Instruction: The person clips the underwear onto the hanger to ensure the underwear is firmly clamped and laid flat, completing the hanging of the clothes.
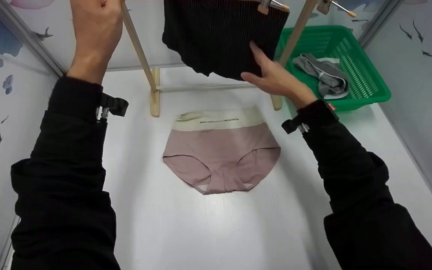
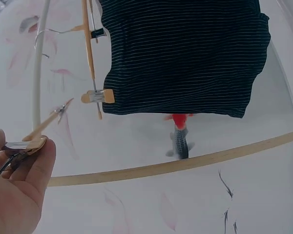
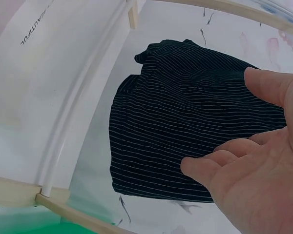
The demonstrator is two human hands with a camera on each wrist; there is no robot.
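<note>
Black fine-striped shorts [image 1: 216, 41] hang from a hanger with wooden clips [image 2: 107, 96] at the top of the head view. My right hand [image 1: 276, 75] rests against their lower right part, thumb and fingers spread; the right wrist view shows its palm and extended fingers over the striped cloth. Off to the left, my left hand [image 1: 98, 33] is raised beside the rack. Its fingers pinch a wooden clip [image 2: 29, 145] with metal parts, seen best in the left wrist view.
A wooden drying rack [image 1: 139, 48] with a white lower bar [image 1: 208, 88] stands on the white table. Pink briefs [image 1: 223, 146] with a cream waistband lie flat before it. A green basket [image 1: 375, 84] at the right holds a grey cloth item [image 1: 321, 71]. Another hanger clip [image 1: 324, 6] shows top right.
</note>
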